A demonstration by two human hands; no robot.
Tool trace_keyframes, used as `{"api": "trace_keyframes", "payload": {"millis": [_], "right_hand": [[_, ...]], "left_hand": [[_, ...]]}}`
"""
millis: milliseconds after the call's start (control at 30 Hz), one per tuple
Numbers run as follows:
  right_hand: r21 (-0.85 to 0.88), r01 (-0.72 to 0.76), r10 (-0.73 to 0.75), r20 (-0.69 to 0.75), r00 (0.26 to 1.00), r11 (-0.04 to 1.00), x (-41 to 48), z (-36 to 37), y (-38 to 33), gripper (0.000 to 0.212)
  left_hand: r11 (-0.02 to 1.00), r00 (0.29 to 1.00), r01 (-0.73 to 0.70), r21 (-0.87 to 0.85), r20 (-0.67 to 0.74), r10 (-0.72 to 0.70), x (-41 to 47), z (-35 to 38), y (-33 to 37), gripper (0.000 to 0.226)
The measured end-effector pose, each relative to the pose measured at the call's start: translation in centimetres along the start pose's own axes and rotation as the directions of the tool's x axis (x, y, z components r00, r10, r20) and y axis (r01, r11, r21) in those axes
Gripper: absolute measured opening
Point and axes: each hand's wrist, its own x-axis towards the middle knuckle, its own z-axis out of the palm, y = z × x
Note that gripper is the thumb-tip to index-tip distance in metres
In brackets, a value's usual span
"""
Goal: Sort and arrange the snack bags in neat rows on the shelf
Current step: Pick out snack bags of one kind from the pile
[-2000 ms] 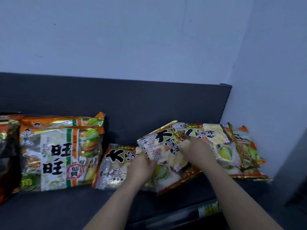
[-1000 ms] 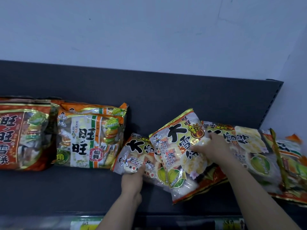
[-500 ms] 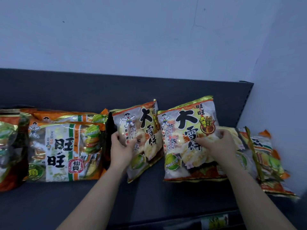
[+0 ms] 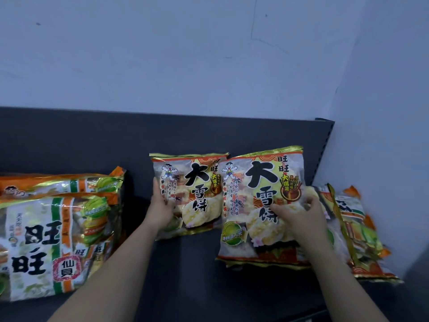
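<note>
Two outstretched arms, left hand [image 4: 162, 209] around smaller bag [image 4: 199, 184], right hand [image 4: 299, 217] around larger bag [image 4: 253, 182].

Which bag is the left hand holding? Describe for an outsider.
On the dark shelf, two matching gold-topped bags sit side by side mid-row. It is the left bag, gripped by the left hand; its twin, held by the right hand, overlaps its right edge.

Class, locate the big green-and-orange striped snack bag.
Head view: the big green-and-orange striped snack bag lies on the dark shelf at far left, left of the left hand.
</note>
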Motion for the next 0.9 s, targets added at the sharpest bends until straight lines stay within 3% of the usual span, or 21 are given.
{"api": "trace_keyframes", "payload": {"millis": [67,200,367,533,667,733,900], "right_hand": [[0.021,-0.009,0.009,-0.011,1.000,1.000,0.0,-0.3,0.0,0.085],[0.050,-0.008,0.009,-0.008,1.000,0.999,-0.2,-0.8,0.0,0.085],[0.052,0.017,-0.019,0.028,0.999,0.999,-1.1,-0.4,-0.1,0.077],[0.087,0.067,-0.077,0.115,0.990,0.994,-2.9,1.9,-0.6,0.073],[0.187,0.081,-0.124,0.233,0.964,0.979,-4.5,5.4,-0.9,0.068],[0.210,0.083,-0.143,0.290,0.946,0.974,-5.2,7.4,-0.7,0.067],[0.018,0.160,-0.151,0.433,0.889,0.987,-5.2,11.6,0.2,0.067]], "left_hand": [[1.000,1.000,-0.008,0.002,-0.022,0.008,0.9,0.7,0.2,0.087],[0.998,0.991,0.055,0.019,-0.124,-0.052,0.6,2.1,-0.2,0.052],[0.983,0.972,0.176,0.046,-0.164,-0.167,-0.8,1.1,-0.3,0.064],[0.998,0.983,0.046,0.032,-0.179,-0.040,-5.5,0.5,1.4,0.077],[0.955,0.999,0.042,-0.294,0.035,-0.034,-9.8,0.3,1.9,0.066],[0.966,1.000,-0.022,-0.258,-0.018,0.018,-10.4,0.0,1.6,0.068],[0.991,0.973,-0.118,-0.063,-0.205,0.103,-10.4,-1.1,0.5,0.068]]}}
